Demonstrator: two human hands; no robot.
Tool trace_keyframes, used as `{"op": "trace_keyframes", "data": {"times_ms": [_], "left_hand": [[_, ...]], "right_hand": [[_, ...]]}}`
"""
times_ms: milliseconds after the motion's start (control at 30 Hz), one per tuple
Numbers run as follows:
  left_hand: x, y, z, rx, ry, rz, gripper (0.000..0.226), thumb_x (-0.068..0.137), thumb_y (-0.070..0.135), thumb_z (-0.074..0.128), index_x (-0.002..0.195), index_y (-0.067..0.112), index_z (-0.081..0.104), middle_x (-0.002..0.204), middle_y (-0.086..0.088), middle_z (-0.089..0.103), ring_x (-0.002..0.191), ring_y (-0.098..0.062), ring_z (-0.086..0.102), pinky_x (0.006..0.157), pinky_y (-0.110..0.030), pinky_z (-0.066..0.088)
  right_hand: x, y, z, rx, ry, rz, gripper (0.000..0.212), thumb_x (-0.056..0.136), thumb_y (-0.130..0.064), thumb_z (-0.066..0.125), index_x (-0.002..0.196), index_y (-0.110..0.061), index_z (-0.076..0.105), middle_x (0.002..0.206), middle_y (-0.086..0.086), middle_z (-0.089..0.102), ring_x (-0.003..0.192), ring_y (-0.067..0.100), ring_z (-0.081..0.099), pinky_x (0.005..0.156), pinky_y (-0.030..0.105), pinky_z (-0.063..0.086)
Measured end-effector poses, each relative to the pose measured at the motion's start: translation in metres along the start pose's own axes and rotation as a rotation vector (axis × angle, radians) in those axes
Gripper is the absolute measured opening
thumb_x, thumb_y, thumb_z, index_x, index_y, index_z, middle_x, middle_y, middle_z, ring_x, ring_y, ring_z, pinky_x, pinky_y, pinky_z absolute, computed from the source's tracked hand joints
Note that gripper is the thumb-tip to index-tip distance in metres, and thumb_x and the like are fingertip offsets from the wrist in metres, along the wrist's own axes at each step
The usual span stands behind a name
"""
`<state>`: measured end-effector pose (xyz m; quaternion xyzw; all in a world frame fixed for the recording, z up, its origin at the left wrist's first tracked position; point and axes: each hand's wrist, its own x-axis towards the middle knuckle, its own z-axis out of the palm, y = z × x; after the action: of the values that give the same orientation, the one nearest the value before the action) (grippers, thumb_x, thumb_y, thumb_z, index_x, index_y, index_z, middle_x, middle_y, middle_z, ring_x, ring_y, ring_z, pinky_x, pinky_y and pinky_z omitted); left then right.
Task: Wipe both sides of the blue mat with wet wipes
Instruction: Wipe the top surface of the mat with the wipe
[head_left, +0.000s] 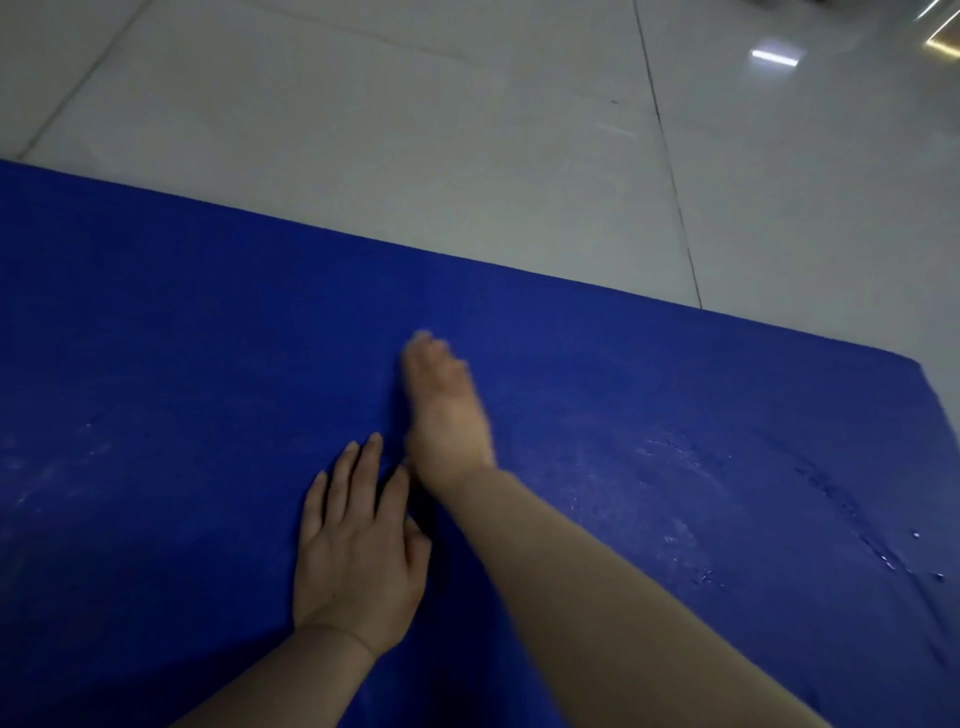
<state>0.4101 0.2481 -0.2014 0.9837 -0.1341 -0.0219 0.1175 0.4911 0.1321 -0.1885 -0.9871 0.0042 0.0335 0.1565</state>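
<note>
The blue mat (208, 338) lies flat on the floor and fills the lower part of the view. Its far edge runs from the upper left down to a corner at the right. My left hand (358, 545) rests palm down on the mat with its fingers straight and slightly spread. Just beyond it, my right hand (441, 405) reaches forward over the mat's middle, blurred by motion and turned on its edge. A small pale patch shows at its fingertips, too blurred to identify. No wet wipe is plainly visible.
Pale glossy floor tiles (467, 130) with dark grout lines stretch beyond the mat's far edge, and light reflections show at the top right. Faint whitish streaks and small droplets (883, 558) mark the mat's right part.
</note>
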Motion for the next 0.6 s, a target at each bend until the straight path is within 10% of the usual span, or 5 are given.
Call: {"op": "trace_keyframes", "data": {"times_ms": [133, 333, 600], "left_hand": [[-0.001, -0.001, -0.001, -0.016, -0.015, 0.004, 0.055, 0.085, 0.032, 0.032, 0.128, 0.011, 0.06, 0.145, -0.015, 0.045, 0.136, -0.028, 0.034, 0.114, -0.039, 0.009], [-0.002, -0.002, -0.001, -0.023, -0.032, 0.008, 0.055, 0.086, 0.032, 0.032, 0.13, 0.011, 0.059, 0.146, -0.015, 0.044, 0.136, -0.029, 0.033, 0.115, -0.04, 0.01], [0.024, -0.004, -0.004, -0.114, 0.081, 0.117, 0.032, 0.08, 0.018, 0.064, 0.112, 0.013, 0.068, 0.137, -0.014, 0.05, 0.131, -0.028, 0.04, 0.113, -0.049, 0.028]], "right_hand": [[0.006, 0.027, -0.02, -0.154, -0.02, -0.145, 0.066, 0.088, 0.006, 0.043, 0.149, -0.005, 0.02, 0.158, 0.011, 0.013, 0.144, 0.027, 0.012, 0.118, 0.035, 0.006], [-0.012, 0.133, -0.046, -0.056, 0.205, 0.666, 0.069, 0.088, 0.008, 0.039, 0.15, -0.007, 0.013, 0.159, 0.006, 0.005, 0.146, 0.021, 0.002, 0.118, 0.03, -0.001], [-0.012, 0.133, -0.034, 0.069, 0.264, 0.638, 0.07, 0.088, 0.007, 0.036, 0.151, -0.008, 0.012, 0.16, 0.0, 0.004, 0.146, 0.015, -0.001, 0.117, 0.024, -0.006]]}}
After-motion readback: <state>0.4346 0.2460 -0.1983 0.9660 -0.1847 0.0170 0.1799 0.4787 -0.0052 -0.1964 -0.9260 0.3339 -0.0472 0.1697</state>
